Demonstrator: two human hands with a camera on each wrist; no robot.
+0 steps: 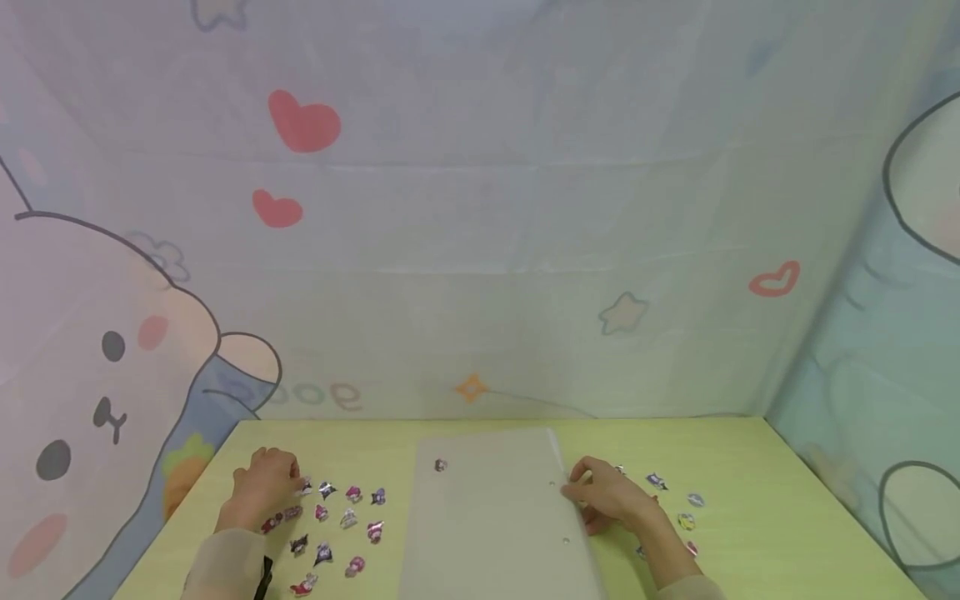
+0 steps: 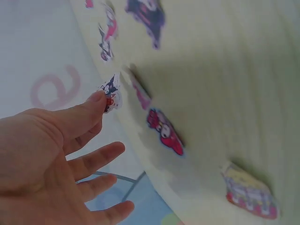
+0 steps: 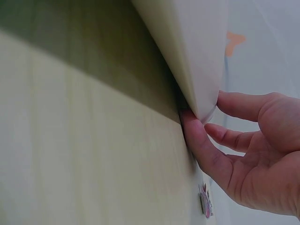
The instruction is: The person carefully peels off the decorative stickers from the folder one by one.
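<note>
My left hand [image 1: 262, 487] is above the left side of the table. In the left wrist view, its thumb and a finger pinch a small cartoon sticker [image 2: 110, 93], while the other fingers are spread. Several more cartoon stickers [image 1: 352, 518] lie beside and below that hand. A flat white folder-like sheet [image 1: 487, 508] lies in the middle, bearing one small sticker [image 1: 440, 465] near its top left. My right hand [image 1: 606, 492] is at its right edge. The right wrist view shows that hand [image 3: 253, 154] gripping the raised edge of the white sheet [image 3: 201, 56] between thumb and fingers.
Right of the sheet, more stickers [image 1: 686, 522] are scattered around my right forearm. Small round studs [image 1: 566, 541] show near the sheet's right edge. The pale yellow table [image 1: 780, 517] ends at a printed cloth backdrop [image 1: 480, 208] behind and at both sides.
</note>
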